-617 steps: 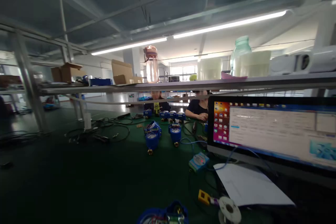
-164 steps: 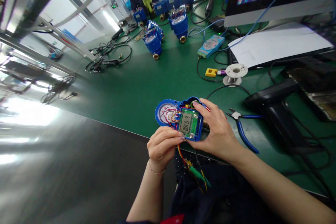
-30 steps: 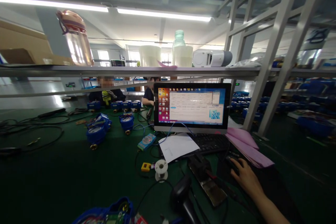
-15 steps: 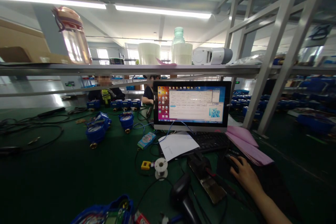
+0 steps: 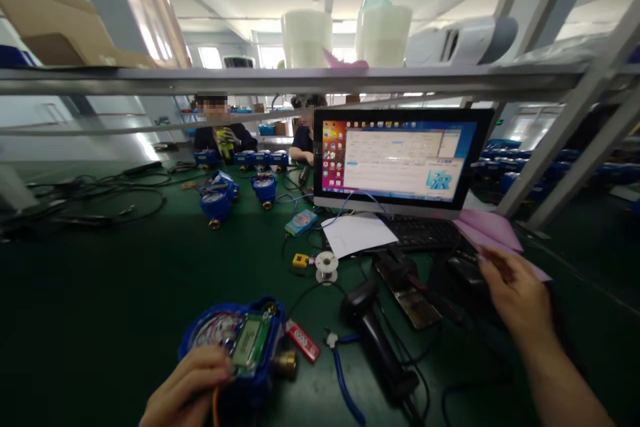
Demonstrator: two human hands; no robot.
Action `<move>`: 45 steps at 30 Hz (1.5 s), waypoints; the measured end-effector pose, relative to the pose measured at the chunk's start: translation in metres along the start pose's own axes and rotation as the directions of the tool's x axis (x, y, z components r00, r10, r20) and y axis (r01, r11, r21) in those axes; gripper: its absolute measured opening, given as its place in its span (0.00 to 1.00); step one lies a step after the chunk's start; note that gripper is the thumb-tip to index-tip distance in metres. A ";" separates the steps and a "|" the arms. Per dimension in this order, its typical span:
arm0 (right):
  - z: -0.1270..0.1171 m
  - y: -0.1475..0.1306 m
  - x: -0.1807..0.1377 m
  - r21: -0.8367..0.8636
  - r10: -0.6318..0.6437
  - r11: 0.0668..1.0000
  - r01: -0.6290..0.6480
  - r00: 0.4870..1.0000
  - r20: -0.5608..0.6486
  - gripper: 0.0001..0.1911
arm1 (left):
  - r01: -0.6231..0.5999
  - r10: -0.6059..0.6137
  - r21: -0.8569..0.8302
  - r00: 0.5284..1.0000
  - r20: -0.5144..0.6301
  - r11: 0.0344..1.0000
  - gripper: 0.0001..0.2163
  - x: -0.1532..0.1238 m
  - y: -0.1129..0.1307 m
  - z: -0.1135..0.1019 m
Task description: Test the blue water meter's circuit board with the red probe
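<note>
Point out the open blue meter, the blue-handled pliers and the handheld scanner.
open blue meter point(image 5: 235, 343), head view, green display board.
blue-handled pliers point(image 5: 341, 373), head view, handle.
handheld scanner point(image 5: 373, 337), head view, black grip.

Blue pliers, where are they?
The blue pliers lie on the green table, between the open water meter and the black scanner.

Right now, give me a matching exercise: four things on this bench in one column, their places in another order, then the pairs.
Things:
1. water meter
2. pliers
3. wire spool
4. paper sheet

Places:
A. in front of the monitor
B. under the left hand
C. beside the yellow block
D. left of the black scanner

Pairs: 1-B, 2-D, 3-C, 4-A
</note>
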State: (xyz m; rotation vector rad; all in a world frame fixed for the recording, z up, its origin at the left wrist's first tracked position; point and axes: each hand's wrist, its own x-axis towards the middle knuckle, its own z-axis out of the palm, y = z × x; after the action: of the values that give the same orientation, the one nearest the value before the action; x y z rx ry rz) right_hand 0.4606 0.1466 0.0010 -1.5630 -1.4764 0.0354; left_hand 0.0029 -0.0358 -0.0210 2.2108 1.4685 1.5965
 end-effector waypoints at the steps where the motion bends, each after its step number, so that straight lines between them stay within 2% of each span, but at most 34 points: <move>1: 0.000 -0.026 -0.014 0.028 -0.064 0.998 0.061 0.988 0.137 0.21 | -0.031 0.031 -0.010 1.000 -0.001 0.999 0.03 0.003 0.002 -0.001; 2: 0.003 -0.051 -0.031 0.026 -0.140 0.990 0.138 0.944 0.298 0.20 | -0.037 0.037 -0.013 0.999 -0.024 0.999 0.04 0.005 0.003 -0.001; 3: 0.009 -0.072 -0.049 0.000 -0.196 0.976 0.218 0.879 0.435 0.19 | -0.043 0.043 -0.019 0.999 -0.033 0.999 0.04 0.007 0.004 -0.001; 5: 0.028 -0.103 -0.086 -0.138 -0.200 0.920 0.368 0.741 0.641 0.19 | -0.037 0.036 -0.015 0.998 -0.060 0.999 0.06 0.008 0.006 0.001; 6: 0.039 -0.112 -0.100 -0.206 -0.165 0.884 0.419 0.693 0.702 0.20 | -0.034 0.033 -0.017 0.998 -0.057 0.999 0.06 0.007 0.006 0.002; 8: 0.057 -0.119 -0.118 -0.320 -0.067 0.829 0.458 0.651 0.756 0.25 | -0.023 0.022 -0.019 0.998 -0.051 1.000 0.07 0.005 0.006 0.003; 10: 0.067 -0.118 -0.121 -0.366 0.022 0.832 0.418 0.635 0.773 0.28 | -0.012 0.010 -0.028 0.999 -0.046 1.000 0.08 0.003 0.006 0.003; 12: 0.067 -0.116 -0.115 -0.280 0.018 0.895 0.348 0.599 0.801 0.26 | -0.001 -0.001 -0.038 0.998 -0.055 0.999 0.09 0.002 0.005 0.003; 15: 0.055 -0.121 -0.107 0.054 -0.163 0.974 0.219 0.520 0.839 0.22 | 0.011 -0.014 -0.050 0.998 -0.060 0.999 0.09 0.002 0.004 0.003; 18: 0.043 -0.134 -0.111 0.340 -0.344 0.937 0.084 0.405 0.847 0.11 | 0.013 -0.015 -0.041 0.998 -0.062 0.999 0.09 0.003 0.005 0.004; 20: 0.041 -0.142 -0.116 0.422 -0.406 0.906 0.024 0.330 0.852 0.05 | 0.018 -0.021 -0.038 0.998 -0.067 0.999 0.09 0.003 0.006 0.004; 22: 0.043 -0.146 -0.120 0.446 -0.426 0.895 -0.004 0.287 0.858 0.02 | 0.017 -0.020 -0.040 0.997 -0.068 0.999 0.09 0.003 0.008 0.004; 26: 0.050 -0.146 -0.121 0.463 -0.441 0.886 -0.014 0.281 0.852 0.02 | 0.009 -0.011 -0.042 0.998 -0.066 0.999 0.09 0.003 0.010 0.004; 35: 0.052 -0.145 -0.122 0.457 -0.431 0.889 -0.017 0.302 0.850 0.03 | 0.025 -0.028 -0.058 0.998 -0.063 0.998 0.10 -0.001 0.007 0.003; 40: 0.049 -0.146 -0.120 0.450 -0.438 0.893 0.028 0.291 0.851 0.03 | 0.018 -0.021 -0.051 0.998 -0.063 0.999 0.10 -0.001 0.007 0.003; 42: 0.048 -0.144 -0.117 0.390 -0.395 0.918 0.075 0.290 0.872 0.04 | 0.018 -0.020 -0.044 0.998 -0.066 0.999 0.10 0.000 0.008 0.003; 43: 0.049 -0.141 -0.115 0.331 -0.349 0.937 0.110 0.310 0.884 0.05 | 0.018 -0.021 -0.041 0.998 -0.065 0.999 0.10 0.001 0.009 0.003; 45: 0.055 -0.130 -0.112 0.180 -0.245 0.965 0.192 0.398 0.884 0.13 | 0.017 -0.019 -0.030 0.998 -0.062 0.999 0.09 0.002 0.009 0.003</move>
State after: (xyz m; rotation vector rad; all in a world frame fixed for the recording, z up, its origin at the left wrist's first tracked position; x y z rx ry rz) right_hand 0.2989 0.0675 -0.0103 -1.2939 -2.4966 0.9065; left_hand 0.0111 -0.0385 -0.0165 2.1451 1.4650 1.6849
